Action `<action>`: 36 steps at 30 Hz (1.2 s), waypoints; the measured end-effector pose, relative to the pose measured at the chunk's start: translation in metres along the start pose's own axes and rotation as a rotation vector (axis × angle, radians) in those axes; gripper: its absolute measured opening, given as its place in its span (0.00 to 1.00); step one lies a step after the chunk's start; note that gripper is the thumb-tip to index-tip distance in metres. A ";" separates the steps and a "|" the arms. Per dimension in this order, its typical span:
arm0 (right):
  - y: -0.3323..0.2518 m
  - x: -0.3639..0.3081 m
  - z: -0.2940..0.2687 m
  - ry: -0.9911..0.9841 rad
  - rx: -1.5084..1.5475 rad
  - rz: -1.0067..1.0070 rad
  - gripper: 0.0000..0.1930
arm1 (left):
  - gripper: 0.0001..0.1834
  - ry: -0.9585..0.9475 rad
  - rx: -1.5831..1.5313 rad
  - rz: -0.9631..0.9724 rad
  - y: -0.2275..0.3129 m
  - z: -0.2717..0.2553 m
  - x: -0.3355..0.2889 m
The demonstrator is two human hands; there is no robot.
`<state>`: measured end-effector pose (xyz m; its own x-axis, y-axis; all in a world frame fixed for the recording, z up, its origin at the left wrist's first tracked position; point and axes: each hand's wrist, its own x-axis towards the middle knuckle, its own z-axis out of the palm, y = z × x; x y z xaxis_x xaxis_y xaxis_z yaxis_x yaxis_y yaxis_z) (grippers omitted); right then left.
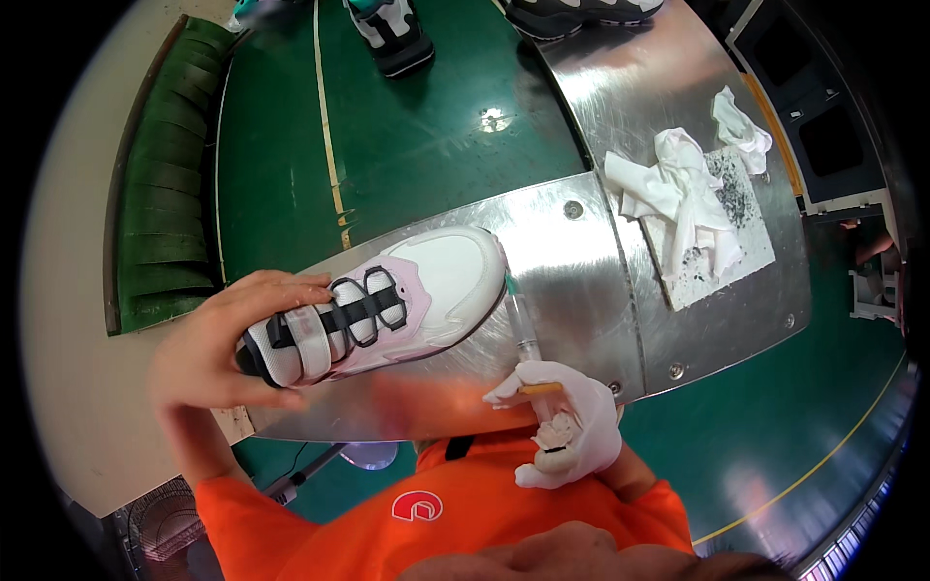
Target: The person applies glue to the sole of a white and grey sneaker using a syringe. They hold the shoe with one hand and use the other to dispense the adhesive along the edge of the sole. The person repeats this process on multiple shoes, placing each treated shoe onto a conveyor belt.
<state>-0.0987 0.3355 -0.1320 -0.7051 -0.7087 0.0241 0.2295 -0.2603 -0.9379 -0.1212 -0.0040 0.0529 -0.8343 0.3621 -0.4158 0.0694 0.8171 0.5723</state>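
I see bright glare on the steel plate (567, 281), 1 white glint on the green surface (417, 145), edges bowing toward black corners.

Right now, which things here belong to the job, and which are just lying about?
In the job:
white-and-pink shoe, held by the left hand
syringe, in the gloved right hand

Seemingly just lying about:
crumpled white cloths
speckled board
other shoes farther off

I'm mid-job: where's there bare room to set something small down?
Bare steel lies between the syringe and white board; the green belt is open between the upper shoe and sneaker. Crowded: the sneaker, with the left hand at its heel and right hand holding the syringe toward its toe; the board, partly under cloth.
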 end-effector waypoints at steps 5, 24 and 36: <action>-0.003 -0.001 0.006 0.013 0.098 -0.005 0.45 | 0.49 -0.299 -0.327 0.124 -0.019 -0.029 0.053; -0.125 0.010 0.007 -0.246 0.234 -0.005 0.40 | 0.25 0.281 -0.370 0.353 0.046 0.010 0.029; -0.143 0.107 0.083 -0.600 0.215 -0.054 0.52 | 0.28 1.112 -0.900 0.487 -0.038 0.053 -0.068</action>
<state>-0.1518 0.2427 0.0337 -0.2354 -0.9187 0.3170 0.3774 -0.3870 -0.8413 -0.0380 -0.0359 0.0228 -0.8347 -0.3419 0.4316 0.4486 0.0323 0.8931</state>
